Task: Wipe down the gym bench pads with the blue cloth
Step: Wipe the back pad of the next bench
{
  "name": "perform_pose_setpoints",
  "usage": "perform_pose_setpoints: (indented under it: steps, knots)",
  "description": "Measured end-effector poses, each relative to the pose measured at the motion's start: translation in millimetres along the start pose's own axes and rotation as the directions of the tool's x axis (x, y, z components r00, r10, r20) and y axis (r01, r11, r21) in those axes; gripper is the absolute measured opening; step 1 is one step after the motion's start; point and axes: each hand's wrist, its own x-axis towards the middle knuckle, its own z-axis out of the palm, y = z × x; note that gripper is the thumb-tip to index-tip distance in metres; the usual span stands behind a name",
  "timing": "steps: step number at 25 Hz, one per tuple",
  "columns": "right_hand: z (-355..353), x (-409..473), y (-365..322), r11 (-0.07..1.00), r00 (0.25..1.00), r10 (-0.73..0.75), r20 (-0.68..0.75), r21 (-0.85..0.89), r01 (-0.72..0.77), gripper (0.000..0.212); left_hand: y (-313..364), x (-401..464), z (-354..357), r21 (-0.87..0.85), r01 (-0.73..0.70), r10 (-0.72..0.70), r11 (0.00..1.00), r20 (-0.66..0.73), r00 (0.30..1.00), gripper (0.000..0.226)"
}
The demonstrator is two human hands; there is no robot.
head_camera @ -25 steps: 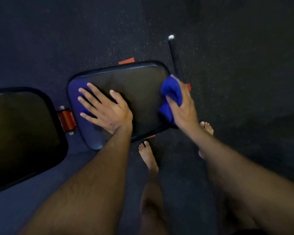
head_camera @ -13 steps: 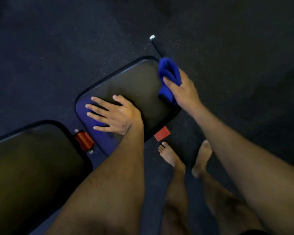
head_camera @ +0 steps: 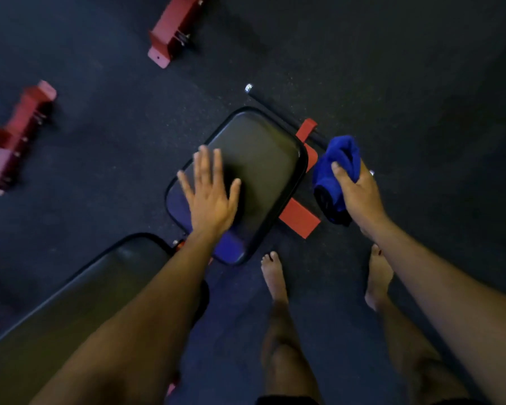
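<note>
— Off the right edge of the seat pad [head_camera: 254,159], that's where I've got the blue cloth [head_camera: 335,173] now, bunched up in my right hand [head_camera: 360,194], fingers curled round it and thumb pinching the top fold. It isn't touching the pad at all.

— And your other hand?

— My left hand [head_camera: 211,197] is flat on the seat pad, fingers straight and spread, near its left side.

— What could go wrong?

— I'm leaning on that palm, so if the vinyl is damp it could slide out from under me. Where my palm sits is likely to get missed. The cloth is a tight wad, too, so a pass may only touch a narrow strip. And my bare feet [head_camera: 273,276] are close to the red frame plate [head_camera: 300,219] under the bench; a careless step could stub a toe.

— The long back pad [head_camera: 79,305]?

— At lower left, just beside the seat. I can't tell whether it's been wiped.

— The room?

— Dim, with a dark speckled floor [head_camera: 421,83]. Two red brackets [head_camera: 170,30] lie well away at the upper left, blurred.
</note>
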Motion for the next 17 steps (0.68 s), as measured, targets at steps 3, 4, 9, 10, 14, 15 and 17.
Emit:
perform_pose_setpoints:
  steps: [3,4,9,10,14,15,17]
  knots:
    - [28,-1,11,0.997,0.996,-0.021,-0.084,0.073,0.027,0.058,-28,48,6,0.115,-0.583,0.58,0.804,0.06,0.812,0.071]
    - [39,4,11,0.995,0.994,-0.034,-0.104,0.088,0.044,0.053,-33,61,13,0.105,-0.625,0.62,0.774,0.074,0.781,0.072]
    - [114,35,1,0.97,0.946,-0.008,-0.323,0.227,0.086,0.053,-59,70,38,0.142,-0.686,0.697,0.714,-0.048,0.715,0.069]
    - [126,25,4,0.966,0.918,0.016,-0.395,0.244,0.088,0.057,-58,72,37,0.15,-0.691,0.703,0.707,-0.049,0.709,0.069]
    - [185,-73,34,0.981,0.884,0.029,-0.467,0.182,0.064,0.065,-52,71,37,0.172,-0.686,0.702,0.706,-0.043,0.711,0.071]
    - [205,-102,39,0.987,0.89,0.037,-0.454,0.155,0.038,0.066,-52,71,38,0.17,-0.686,0.701,0.707,-0.041,0.712,0.071]
    - [240,-142,44,0.996,0.89,0.054,-0.452,0.085,-0.017,0.067,-56,73,37,0.159,-0.682,0.695,0.714,-0.042,0.718,0.071]
